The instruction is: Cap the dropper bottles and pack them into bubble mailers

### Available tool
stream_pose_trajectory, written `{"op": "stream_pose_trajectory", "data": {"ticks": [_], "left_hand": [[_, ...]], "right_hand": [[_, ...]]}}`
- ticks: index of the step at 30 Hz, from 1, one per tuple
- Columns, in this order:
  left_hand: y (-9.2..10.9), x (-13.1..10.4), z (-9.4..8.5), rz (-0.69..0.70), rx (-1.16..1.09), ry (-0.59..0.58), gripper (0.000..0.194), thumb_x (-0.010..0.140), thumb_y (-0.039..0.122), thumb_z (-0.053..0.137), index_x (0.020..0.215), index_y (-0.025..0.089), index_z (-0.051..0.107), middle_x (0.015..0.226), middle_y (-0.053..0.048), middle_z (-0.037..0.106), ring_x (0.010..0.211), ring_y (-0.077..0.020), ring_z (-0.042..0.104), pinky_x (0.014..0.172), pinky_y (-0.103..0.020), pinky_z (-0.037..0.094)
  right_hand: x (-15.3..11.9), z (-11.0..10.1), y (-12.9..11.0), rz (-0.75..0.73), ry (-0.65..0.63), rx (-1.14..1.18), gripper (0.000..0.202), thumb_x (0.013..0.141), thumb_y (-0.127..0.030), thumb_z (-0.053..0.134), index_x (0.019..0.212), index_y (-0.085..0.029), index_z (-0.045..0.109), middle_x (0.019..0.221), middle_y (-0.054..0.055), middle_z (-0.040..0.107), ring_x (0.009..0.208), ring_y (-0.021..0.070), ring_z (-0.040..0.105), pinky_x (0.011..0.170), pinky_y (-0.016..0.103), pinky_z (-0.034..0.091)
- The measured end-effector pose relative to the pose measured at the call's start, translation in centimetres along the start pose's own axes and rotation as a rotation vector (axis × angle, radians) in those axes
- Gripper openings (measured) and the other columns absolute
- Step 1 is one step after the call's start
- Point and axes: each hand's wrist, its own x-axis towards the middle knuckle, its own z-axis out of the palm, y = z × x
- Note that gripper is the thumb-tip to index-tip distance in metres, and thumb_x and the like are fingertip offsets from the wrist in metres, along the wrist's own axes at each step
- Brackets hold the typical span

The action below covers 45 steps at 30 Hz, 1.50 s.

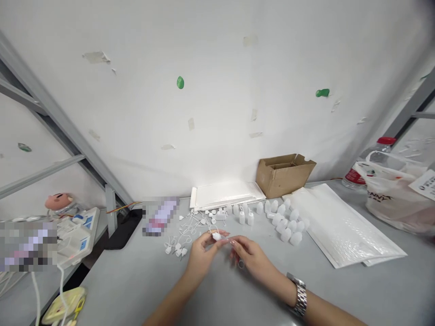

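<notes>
White cap point(216, 236) in inward-angled left grip point(203, 248)

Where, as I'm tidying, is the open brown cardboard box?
In the head view, the open brown cardboard box stands right of centre, between flat white packets and white padded mailers.

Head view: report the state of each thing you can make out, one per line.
Left hand, holding a white piece
Right hand, curled, grip unclear
Box, open
Bottle, capped
Bag, bulging
Mailers, lying flat
Watch, worn
Tipped vials, upright
Corded pieces, scattered
</notes>
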Motion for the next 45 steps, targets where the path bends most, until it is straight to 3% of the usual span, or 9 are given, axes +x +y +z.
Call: {"op": "stream_pose_trajectory", "data": {"ticks": [5, 10, 14, 17, 22, 26, 35, 40, 45], "left_hand": [[-1.3, 1.2, -0.6, 0.040, 0.213, 0.046, 0.018, 0.066, 0.030, 0.069, 0.084, 0.026, 0.072, 0.095, -0.005, 0.072, 0.097, -0.0268, 0.060, 0.091, -0.035, 0.039], [-2.1, 2.1, 0.0, 0.076, 0.348, 0.050, 0.020, 0.066, 0.032, 0.069, 0.085, 0.026, 0.072, 0.096, -0.007, 0.071, 0.100, -0.0295, 0.057, 0.093, -0.039, 0.035], [-1.7, 2.3, -0.3, 0.094, 0.409, 0.030, 0.034, 0.059, 0.034, 0.074, 0.091, 0.025, 0.071, 0.100, -0.008, 0.069, 0.103, -0.0305, 0.055, 0.095, -0.040, 0.035], [-0.8, 2.5, -2.3, 0.083, 0.437, -0.026, 0.047, 0.049, 0.032, 0.080, 0.094, 0.025, 0.070, 0.101, -0.007, 0.068, 0.096, -0.0285, 0.058, 0.086, -0.038, 0.043], [-0.4, 3.5, -7.4, 0.070, 0.529, 0.004, 0.023, 0.064, 0.029, 0.065, 0.085, 0.021, 0.069, 0.093, -0.006, 0.066, 0.086, -0.0227, 0.061, 0.075, -0.032, 0.046], [-1.8, 3.9, -9.0, 0.035, 0.654, 0.106, 0.013, 0.063, 0.026, 0.063, 0.073, 0.018, 0.065, 0.080, -0.007, 0.063, 0.077, -0.0235, 0.060, 0.074, -0.035, 0.045], [-3.1, 4.3, -5.9, 0.103, 0.776, 0.238, 0.034, 0.077, 0.032, 0.053, 0.109, 0.019, 0.058, 0.099, -0.010, 0.059, 0.101, -0.0275, 0.051, 0.088, -0.039, 0.037], [-3.6, 4.9, -5.8, 0.139, 0.710, 0.218, 0.010, 0.071, 0.024, 0.060, 0.076, 0.021, 0.068, 0.081, -0.006, 0.064, 0.091, -0.0266, 0.056, 0.083, -0.037, 0.040], [-3.4, 4.8, -6.2, 0.145, 0.528, 0.272, 0.011, 0.070, 0.025, 0.060, 0.065, 0.025, 0.069, 0.076, -0.003, 0.069, 0.085, -0.0251, 0.059, 0.082, -0.038, 0.042]], "right_hand": [[1.6, -2.9, -1.6, -0.237, 0.251, -0.492, 0.028, 0.091, -0.032, 0.040, 0.100, -0.016, 0.061, 0.072, 0.003, 0.067, 0.063, 0.0160, 0.062, 0.061, 0.027, 0.050], [5.7, -6.5, -2.9, -0.311, 0.317, -0.700, 0.023, 0.088, -0.022, 0.043, 0.097, -0.014, 0.062, 0.087, 0.010, 0.064, 0.076, 0.0194, 0.059, 0.074, 0.034, 0.046], [8.3, -6.6, -3.9, -0.392, 0.182, -0.918, 0.020, 0.088, -0.016, 0.046, 0.095, -0.015, 0.063, 0.090, 0.009, 0.063, 0.082, 0.0190, 0.057, 0.078, 0.033, 0.042], [9.3, -4.8, -4.3, -0.469, -0.012, -1.106, 0.015, 0.085, -0.014, 0.052, 0.089, -0.016, 0.066, 0.090, 0.009, 0.065, 0.090, 0.0215, 0.054, 0.080, 0.034, 0.039], [10.9, -1.5, -3.4, -0.540, -0.272, -1.392, 0.010, 0.082, -0.013, 0.057, 0.079, -0.010, 0.066, 0.086, 0.013, 0.065, 0.096, 0.0251, 0.054, 0.083, 0.039, 0.040], [12.0, -0.4, -2.4, -0.553, -0.356, -1.551, 0.024, 0.088, -0.026, 0.054, 0.108, -0.013, 0.057, 0.110, 0.009, 0.059, 0.096, 0.0209, 0.058, 0.081, 0.040, 0.049], [12.2, 0.1, -2.0, -0.550, -0.301, -1.592, 0.029, 0.089, -0.027, 0.053, 0.114, -0.014, 0.054, 0.114, 0.009, 0.057, 0.095, 0.0202, 0.059, 0.080, 0.039, 0.050], [10.5, -1.7, -4.1, -0.558, -0.144, -1.450, 0.012, 0.081, -0.018, 0.060, 0.084, -0.007, 0.063, 0.090, 0.015, 0.063, 0.092, 0.0274, 0.057, 0.080, 0.042, 0.046], [5.9, -4.0, -5.3, -0.550, -0.008, -1.214, 0.015, 0.086, -0.028, 0.056, 0.093, -0.015, 0.058, 0.091, 0.008, 0.063, 0.088, 0.0190, 0.056, 0.079, 0.032, 0.047]]}}
